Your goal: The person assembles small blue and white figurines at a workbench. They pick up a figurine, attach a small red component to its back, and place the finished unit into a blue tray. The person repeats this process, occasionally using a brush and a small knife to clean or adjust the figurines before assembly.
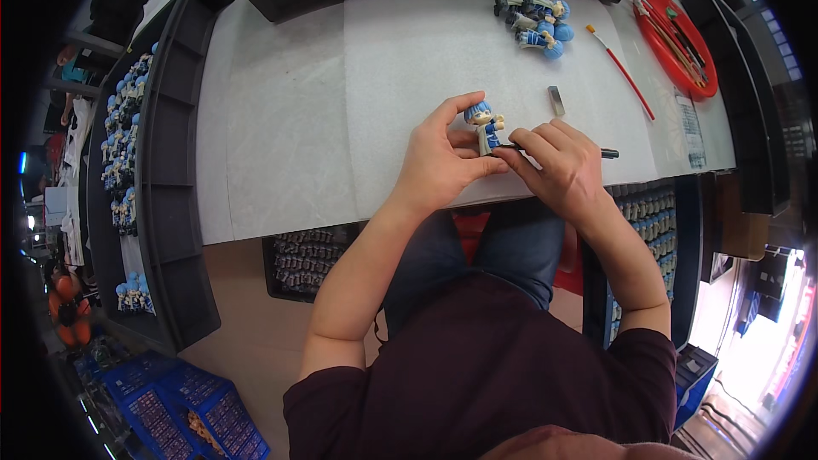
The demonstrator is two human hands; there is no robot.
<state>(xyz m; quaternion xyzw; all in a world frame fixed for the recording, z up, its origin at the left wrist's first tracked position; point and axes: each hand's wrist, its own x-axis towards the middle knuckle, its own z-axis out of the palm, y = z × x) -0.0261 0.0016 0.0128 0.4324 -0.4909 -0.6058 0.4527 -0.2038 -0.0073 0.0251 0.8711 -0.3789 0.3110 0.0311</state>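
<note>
My left hand (443,158) holds a small blue-haired figurine (486,126) upright between thumb and fingers, just above the near edge of the white table (290,119). My right hand (561,163) grips a thin black tool (607,153) like a pen, its tip touching the figurine's body. Both hands meet at the figurine.
Several finished blue-haired figurines (535,21) lie at the table's back. A red-handled brush (620,71), a small grey block (555,100) and a red tray of brushes (679,38) lie to the right. Dark trays (162,170) holding figurines stand on the left, with more below the table.
</note>
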